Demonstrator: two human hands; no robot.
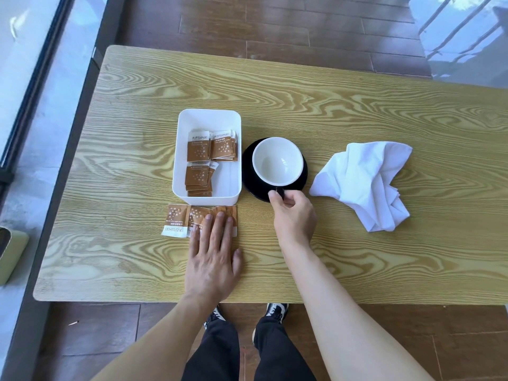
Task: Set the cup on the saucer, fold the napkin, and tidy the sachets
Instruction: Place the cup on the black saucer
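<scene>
A cup (278,161), white inside and dark outside, stands on a black saucer (248,169) in the middle of the table. My right hand (294,215) pinches the cup's dark handle at its near side. A crumpled white napkin (365,182) lies to the right of the saucer. Left of the saucer, a white rectangular box (207,119) holds several brown sachets (198,160). Three more loose sachets (177,220) lie on the table just in front of the box. My left hand (213,254) rests flat, with its fingertips on the loose sachets.
The wooden table (302,92) ends close to my body, with my legs and shoes below its near edge. A pale green object (11,254) sits off the table at the left. A window runs along the left side.
</scene>
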